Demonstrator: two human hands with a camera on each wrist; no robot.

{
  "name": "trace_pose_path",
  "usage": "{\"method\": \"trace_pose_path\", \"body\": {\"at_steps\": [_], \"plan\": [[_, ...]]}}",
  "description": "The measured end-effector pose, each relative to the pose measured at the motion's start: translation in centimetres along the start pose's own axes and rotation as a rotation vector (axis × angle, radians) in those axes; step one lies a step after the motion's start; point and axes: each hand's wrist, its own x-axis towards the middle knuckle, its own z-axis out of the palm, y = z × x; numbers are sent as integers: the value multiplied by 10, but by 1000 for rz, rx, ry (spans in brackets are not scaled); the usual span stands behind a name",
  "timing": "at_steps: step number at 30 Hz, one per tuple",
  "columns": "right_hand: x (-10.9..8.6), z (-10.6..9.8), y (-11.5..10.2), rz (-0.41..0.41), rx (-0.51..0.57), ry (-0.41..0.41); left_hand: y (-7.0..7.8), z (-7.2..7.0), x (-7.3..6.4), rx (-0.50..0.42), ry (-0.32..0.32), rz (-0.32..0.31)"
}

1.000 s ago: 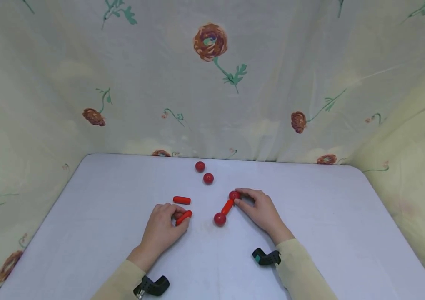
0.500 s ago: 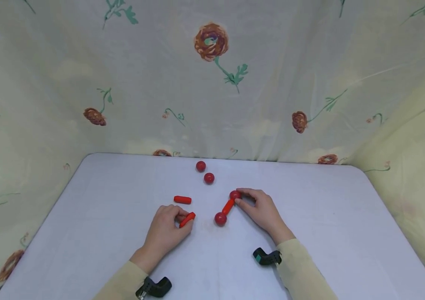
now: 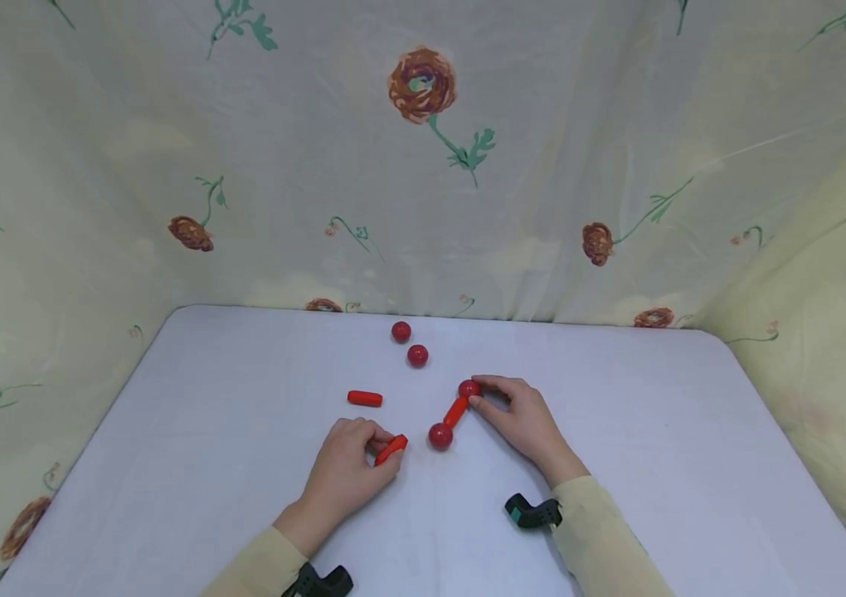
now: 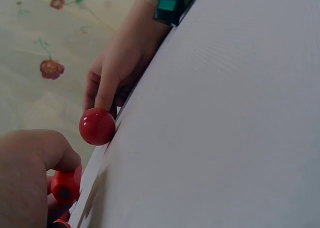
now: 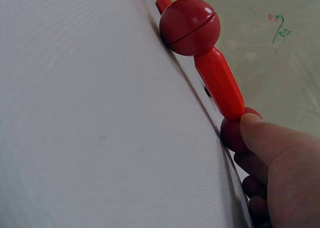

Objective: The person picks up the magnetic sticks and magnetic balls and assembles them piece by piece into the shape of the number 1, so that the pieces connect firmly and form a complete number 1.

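My left hand (image 3: 354, 466) pinches a short red rod (image 3: 391, 449) between thumb and fingers; the left wrist view shows a dark round spot on the rod's end (image 4: 65, 192). To its right lies a joined piece: a red rod (image 3: 456, 412) with a dark red ball at each end. My right hand (image 3: 523, 419) pinches the far ball (image 3: 469, 389) of that piece. The near ball (image 3: 441, 436) faces the left hand's rod, with a small gap between them. In the right wrist view a seam runs round this ball (image 5: 190, 26).
Another red rod (image 3: 365, 399) lies beyond the left hand. Two loose dark red balls, one nearer (image 3: 417, 356) and one farther (image 3: 401, 332), sit toward the back of the white table (image 3: 244, 365). A flowered curtain (image 3: 281, 166) hangs behind the table.
My left hand has moved right and slightly toward me with its rod, closer to the near ball. The right hand and the joined piece have stayed in place.
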Motion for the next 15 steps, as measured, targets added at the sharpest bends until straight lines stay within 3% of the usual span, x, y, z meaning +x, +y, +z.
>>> {"method": "trace_pose_path", "body": {"at_steps": [15], "plan": [[-1,0,0,12,-3,4,12,8,-1,12,-23,13]]}}
